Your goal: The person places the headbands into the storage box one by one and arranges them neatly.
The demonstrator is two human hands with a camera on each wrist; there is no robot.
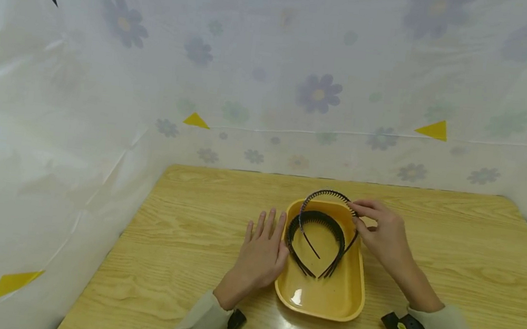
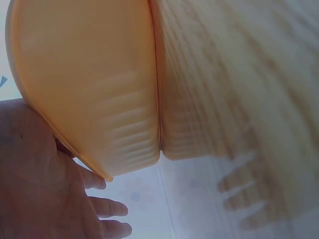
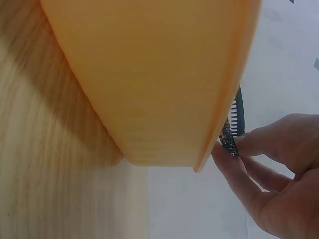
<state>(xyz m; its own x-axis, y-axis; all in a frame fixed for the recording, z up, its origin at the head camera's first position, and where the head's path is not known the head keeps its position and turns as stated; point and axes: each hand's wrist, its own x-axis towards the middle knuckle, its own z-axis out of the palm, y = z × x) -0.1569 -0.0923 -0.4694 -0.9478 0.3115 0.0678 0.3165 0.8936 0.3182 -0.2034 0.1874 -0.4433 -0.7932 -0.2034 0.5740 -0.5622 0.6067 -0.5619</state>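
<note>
Between the thumb and fingers of my right hand [image 1: 387, 237], a thin dark toothed headband [image 1: 327, 192] is pinched by one side. It stands above the right part of a yellow plastic tray [image 1: 318, 315]. In the right wrist view the pinched headband [image 3: 229, 140] shows a speckled, glittery surface. Black toothed headbands [image 1: 317, 217] lie nested in the tray, their tips toward me; how many I cannot tell. My left hand [image 1: 261, 254] has straight fingers and rests against the tray's left rim. In the left wrist view, that hand [image 2: 45, 184] is beside the tray wall [image 2: 84, 74].
The tray stands on a wood-grain table [image 1: 180, 241]. Behind it hangs a pale sheet [image 1: 260, 100] printed with flowers, with yellow triangles [image 1: 433, 130] on it. A second sheet [image 1: 53, 165] borders the table's left side. Dark wrist devices [image 1: 405, 326] sit near both sleeves.
</note>
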